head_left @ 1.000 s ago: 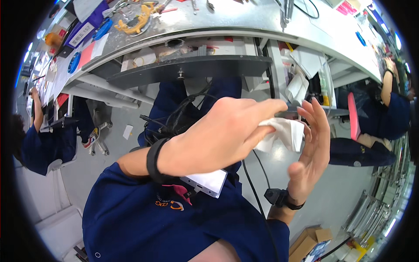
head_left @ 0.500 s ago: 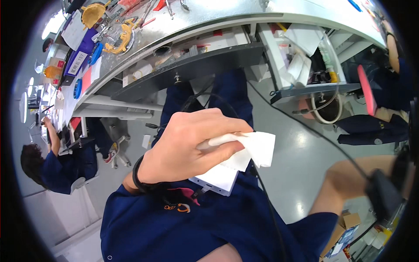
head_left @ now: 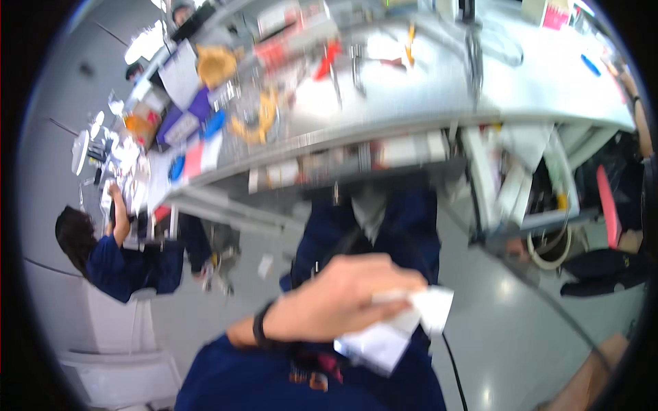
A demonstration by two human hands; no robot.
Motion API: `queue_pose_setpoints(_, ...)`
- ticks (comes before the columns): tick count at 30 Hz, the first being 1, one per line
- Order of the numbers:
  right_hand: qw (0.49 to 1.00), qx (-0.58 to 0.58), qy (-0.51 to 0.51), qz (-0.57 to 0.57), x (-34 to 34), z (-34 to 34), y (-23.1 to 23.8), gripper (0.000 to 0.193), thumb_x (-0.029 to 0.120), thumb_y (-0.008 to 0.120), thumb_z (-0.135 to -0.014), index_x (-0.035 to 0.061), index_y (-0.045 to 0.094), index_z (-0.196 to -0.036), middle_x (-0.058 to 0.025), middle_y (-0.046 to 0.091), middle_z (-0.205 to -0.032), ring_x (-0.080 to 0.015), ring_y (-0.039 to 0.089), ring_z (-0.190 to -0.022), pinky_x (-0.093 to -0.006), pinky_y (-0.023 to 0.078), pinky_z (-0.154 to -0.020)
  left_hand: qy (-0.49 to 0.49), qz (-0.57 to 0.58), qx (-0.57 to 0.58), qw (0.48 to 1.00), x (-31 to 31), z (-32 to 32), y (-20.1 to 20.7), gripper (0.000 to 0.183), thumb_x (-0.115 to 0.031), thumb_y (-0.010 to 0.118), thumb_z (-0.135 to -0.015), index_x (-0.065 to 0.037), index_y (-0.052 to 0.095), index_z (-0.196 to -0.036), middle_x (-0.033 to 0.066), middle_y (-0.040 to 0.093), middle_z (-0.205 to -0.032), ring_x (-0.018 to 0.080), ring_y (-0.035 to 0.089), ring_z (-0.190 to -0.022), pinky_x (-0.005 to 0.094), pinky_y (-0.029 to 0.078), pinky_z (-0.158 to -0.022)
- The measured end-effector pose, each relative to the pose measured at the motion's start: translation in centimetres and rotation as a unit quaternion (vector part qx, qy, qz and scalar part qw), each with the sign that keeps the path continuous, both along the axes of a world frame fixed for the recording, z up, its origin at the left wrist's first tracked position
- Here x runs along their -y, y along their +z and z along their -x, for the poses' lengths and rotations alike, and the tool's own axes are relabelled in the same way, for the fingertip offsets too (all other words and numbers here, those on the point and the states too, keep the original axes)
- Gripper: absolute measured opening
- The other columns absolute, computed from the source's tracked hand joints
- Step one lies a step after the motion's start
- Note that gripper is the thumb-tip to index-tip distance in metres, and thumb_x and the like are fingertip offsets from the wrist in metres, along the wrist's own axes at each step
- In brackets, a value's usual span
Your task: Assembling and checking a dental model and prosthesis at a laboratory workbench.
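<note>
My left hand (head_left: 343, 301) is closed around a crumpled white cloth (head_left: 433, 307), held low in front of my dark blue clothing (head_left: 274, 377). A black band sits on that wrist. Just beneath the hand lies a white flat object (head_left: 373, 348); the blur hides what it is. Of my right arm only a stretch of forearm (head_left: 586, 383) shows at the lower right rim, and the hand itself is out of the picture.
A long grey workbench (head_left: 439, 89) across the top carries several tools, papers and yellow tape rolls, with a shelf (head_left: 384, 161) under it. A person in blue (head_left: 116, 264) sits at the left. A black cable (head_left: 452, 363) hangs by my legs.
My right hand left the cloth and dropped away to the lower right, out of view. The left hand kept the cloth and sank lower. The view swung toward the bench.
</note>
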State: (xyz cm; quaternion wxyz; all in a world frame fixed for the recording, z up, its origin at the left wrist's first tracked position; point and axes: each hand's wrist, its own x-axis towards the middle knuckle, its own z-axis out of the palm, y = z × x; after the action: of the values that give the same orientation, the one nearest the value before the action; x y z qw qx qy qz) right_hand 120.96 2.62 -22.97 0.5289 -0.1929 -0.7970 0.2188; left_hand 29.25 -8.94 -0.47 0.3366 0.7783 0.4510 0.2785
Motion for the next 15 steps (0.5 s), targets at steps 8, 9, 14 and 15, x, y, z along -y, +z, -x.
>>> queue_pose_setpoints(8,0.969,0.022,-0.175,-0.172,-0.5,52.2,23.0,0.109,0.074,0.061,-0.077,-0.0134,0.036,-0.137,-0.0254,0.049,-0.133,-0.0296,0.058,-0.111,-0.0392,0.044,-0.097,0.114,-0.044,0.078,0.990,1.6,3.4,1.4,0.025,0.001,0.071,-0.078,0.001,0.071,-0.103,0.0118,0.069,-0.094,0.0228,0.065,-0.082,0.0306,0.053,-0.072)
queue_pose_setpoints(9,0.970,0.038,-0.186,-0.152,0.9,55.7,24.6,0.109,0.074,0.061,-0.076,-0.0135,0.036,-0.137,-0.0253,0.049,-0.133,-0.0296,0.058,-0.111,-0.0392,0.044,-0.097,0.149,-0.036,0.087,0.984,2.5,3.4,1.8,0.022,0.002,0.070,-0.081,0.001,0.071,-0.103,0.0127,0.068,-0.098,0.0231,0.064,-0.083,0.0304,0.052,-0.074)
queue_pose_setpoints(14,0.971,0.185,-0.149,-0.031,5.1,65.9,30.8,0.110,0.075,0.062,-0.075,-0.0137,0.037,-0.136,-0.0248,0.049,-0.132,-0.0296,0.058,-0.110,-0.0395,0.044,-0.096,0.191,-0.065,0.080,0.976,1.4,2.6,4.8,0.035,0.000,0.075,-0.069,0.004,0.069,-0.103,0.0120,0.070,-0.085,0.0140,0.065,-0.077,0.0254,0.049,-0.066)
queue_pose_setpoints(15,0.963,0.213,-0.165,-0.023,5.5,66.4,32.0,0.110,0.075,0.062,-0.075,-0.0137,0.037,-0.136,-0.0247,0.049,-0.132,-0.0296,0.058,-0.109,-0.0396,0.044,-0.096,0.196,-0.032,0.137,0.970,1.5,2.0,4.8,0.038,0.003,0.076,-0.068,0.005,0.068,-0.105,0.0121,0.070,-0.085,0.0125,0.065,-0.077,0.0239,0.049,-0.066)
